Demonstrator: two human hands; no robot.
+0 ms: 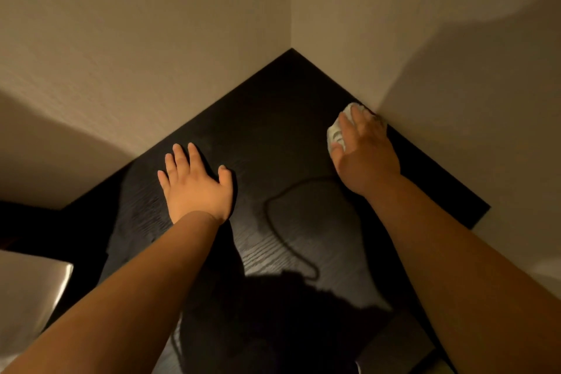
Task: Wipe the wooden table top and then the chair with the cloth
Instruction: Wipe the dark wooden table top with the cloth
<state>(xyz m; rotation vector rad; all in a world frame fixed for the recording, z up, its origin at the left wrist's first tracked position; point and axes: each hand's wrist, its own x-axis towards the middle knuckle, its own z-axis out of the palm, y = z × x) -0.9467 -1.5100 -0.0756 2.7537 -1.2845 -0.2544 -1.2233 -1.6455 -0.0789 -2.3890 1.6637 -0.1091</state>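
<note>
Left hand (195, 184): flat on the table (273, 118), palm down, fingers straight and slightly spread, thumb out to the side. It holds nothing and only rests on the dark wood, at about 9 o'clock from the table's middle.

Right hand (362, 149): on top of the cloth (337, 130), fingers curved over the wad with the thumb tucked against its near side, so it grips and presses the cloth down. Far fingertips are blurred; I can't tell whether they touch the wall (455, 70).

Cloth: white, bunched, on the table at about 2 o'clock, right at the wall edge. It bulges out from under the hand on the far and left sides.

Table sits in the room corner, corner at 12 o'clock. The hands are well apart.

Pale object (27, 291) at 8 o'clock, off the table edge; I can't tell what it is.
</note>
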